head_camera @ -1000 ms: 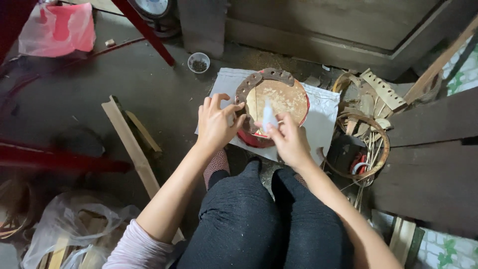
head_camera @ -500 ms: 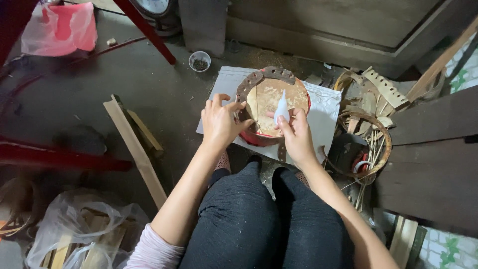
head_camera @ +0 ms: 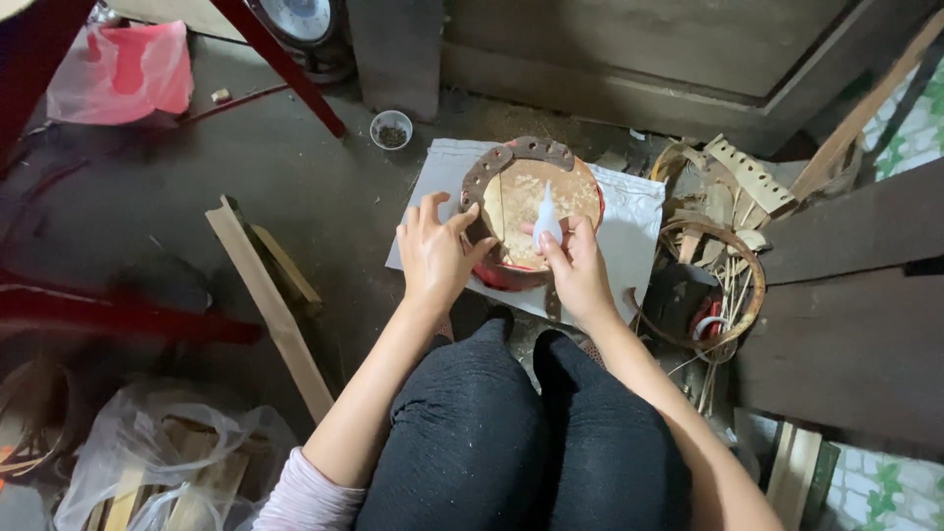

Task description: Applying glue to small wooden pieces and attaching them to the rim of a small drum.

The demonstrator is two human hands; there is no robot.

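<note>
Right grip [head_camera: 575,265] pinches a small white bottle [head_camera: 547,221]; left grip [head_camera: 435,251], fingers spread, steadies the round wooden frame [head_camera: 511,162]

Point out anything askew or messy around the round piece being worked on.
The brown holed ring covers only the far-left rim of the round disc, not the full circle. Wood offcuts lie jumbled to its right.

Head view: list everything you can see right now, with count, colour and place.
Round disc: one, tan, on the sheet.
Holed ring: one, brown, around the disc.
Squeeze bottle: one, white, over the disc.
Sheet: one, white, on the floor.
Small cup: one, white, beyond the sheet.
Plank: one, pale, left floor.
Bag: one, pink, top left.
Scrap pile: wood, right.
Left hand: on the ring.
Right hand: grip on the bottle.
</note>
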